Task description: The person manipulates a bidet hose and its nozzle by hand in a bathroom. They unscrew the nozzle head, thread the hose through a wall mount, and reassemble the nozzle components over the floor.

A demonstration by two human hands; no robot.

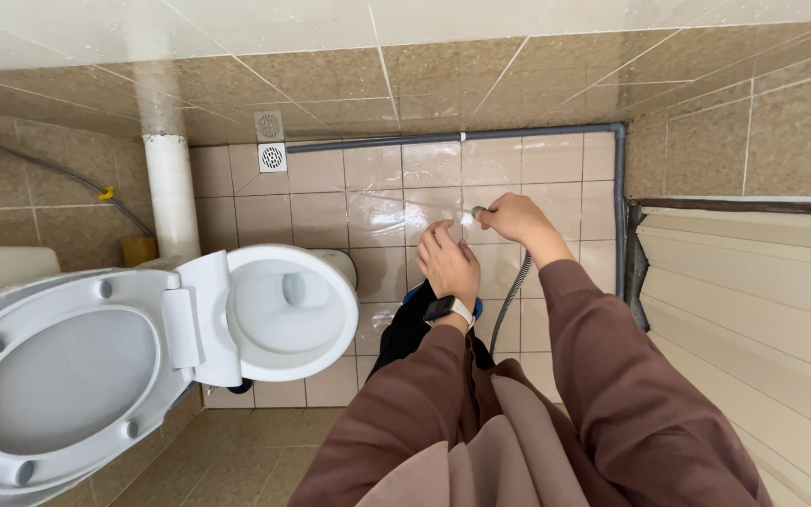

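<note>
My right hand [516, 218] was closed around the small silvery metal spray head [478, 212] at the end of a grey ribbed flexible hose [512, 293], holding it out over the wet pale pink floor tiles [377, 202] just ahead of my knees. My left hand [448, 263], with a black wristwatch on a pale band [447, 308], was beside it with the fingers bent loosely toward the nozzle; I could not tell whether they touched the head or gripped anything. From the grip I judged the spray head to be light, hard and rigid, probably slick with water, best taken around its short neck where the hose joins. The hose looked limp and springy, hanging down from my fist along my right sleeve, and likely to tug or twist a little if pulled.

To my left stood the white ceramic toilet [283, 310] with its white plastic seat and lid [68, 376] raised. Behind it a white round pipe [172, 192] ran up the brown tiled wall, with two square metal drain grilles [271, 141] close by and a dark grey pipe [462, 137] along the floor edge. A small yellow tub [139, 250] sat near the pipe's foot. No labels or signs were visible. A pale panelled door [753, 310] stood on my right.
</note>
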